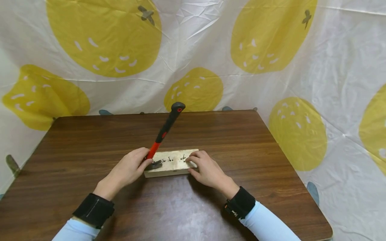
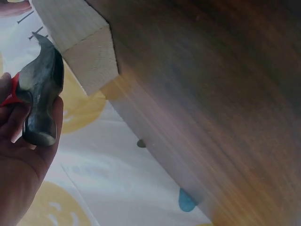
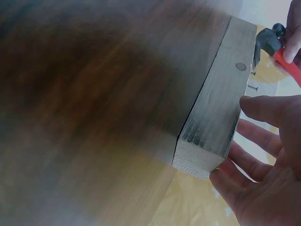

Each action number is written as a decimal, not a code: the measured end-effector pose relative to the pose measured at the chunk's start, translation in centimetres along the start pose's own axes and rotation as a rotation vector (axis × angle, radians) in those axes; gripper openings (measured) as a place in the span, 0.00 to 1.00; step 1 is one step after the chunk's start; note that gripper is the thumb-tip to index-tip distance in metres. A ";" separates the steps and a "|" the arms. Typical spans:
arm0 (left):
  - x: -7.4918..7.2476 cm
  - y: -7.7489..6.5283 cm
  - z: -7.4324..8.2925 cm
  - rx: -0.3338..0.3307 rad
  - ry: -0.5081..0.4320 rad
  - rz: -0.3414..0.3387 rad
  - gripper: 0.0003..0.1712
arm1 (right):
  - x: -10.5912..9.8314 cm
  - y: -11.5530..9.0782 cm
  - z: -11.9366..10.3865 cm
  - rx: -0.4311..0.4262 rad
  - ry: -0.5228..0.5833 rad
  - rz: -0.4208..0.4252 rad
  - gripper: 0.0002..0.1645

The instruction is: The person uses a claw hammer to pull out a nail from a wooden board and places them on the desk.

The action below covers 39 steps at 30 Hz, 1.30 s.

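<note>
My left hand (image 1: 128, 169) grips a claw hammer (image 1: 155, 147) low on its red handle, close under the metal head. The handle's black grip slants up and away. The hammer head (image 2: 43, 89) has its claw at the left end of a pale wooden block (image 1: 175, 172) in the head view. Thin nails (image 1: 169, 159) stand up from the block's top. At the block's right end, my right hand (image 1: 208, 169) holds it with bent fingers over the top and the thumb (image 3: 263, 108) at the near edge.
The block lies on a brown wood-grain table (image 1: 241, 144). Behind and to the right hangs a white cloth (image 1: 340, 87) printed with yellow fruit. Black bands (image 1: 94, 210) circle both wrists.
</note>
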State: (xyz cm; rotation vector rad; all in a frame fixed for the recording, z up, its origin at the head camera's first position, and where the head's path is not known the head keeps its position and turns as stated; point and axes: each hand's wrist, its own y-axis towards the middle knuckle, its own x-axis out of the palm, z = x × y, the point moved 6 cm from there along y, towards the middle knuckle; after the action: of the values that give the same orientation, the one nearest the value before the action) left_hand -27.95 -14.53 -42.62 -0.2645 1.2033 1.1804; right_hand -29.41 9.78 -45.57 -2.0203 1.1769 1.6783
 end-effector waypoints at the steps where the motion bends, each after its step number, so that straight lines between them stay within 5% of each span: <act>1: 0.1 0.1 0.0 -0.001 0.006 -0.012 0.07 | 0.0 0.0 0.0 0.001 0.001 -0.002 0.16; 7: 0.5 0.5 0.4 0.005 0.038 -0.052 0.06 | 0.0 -0.1 -0.1 -0.008 0.000 0.009 0.16; 39: 1.1 1.3 0.6 -0.026 0.016 -0.035 0.07 | 0.0 -0.1 0.0 0.004 -0.002 0.001 0.16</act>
State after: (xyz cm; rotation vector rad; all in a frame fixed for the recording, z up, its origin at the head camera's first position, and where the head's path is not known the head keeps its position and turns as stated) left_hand -28.81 -12.93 -42.79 -0.3139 1.1935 1.1656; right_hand -29.35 9.85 -45.60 -2.0158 1.1800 1.6771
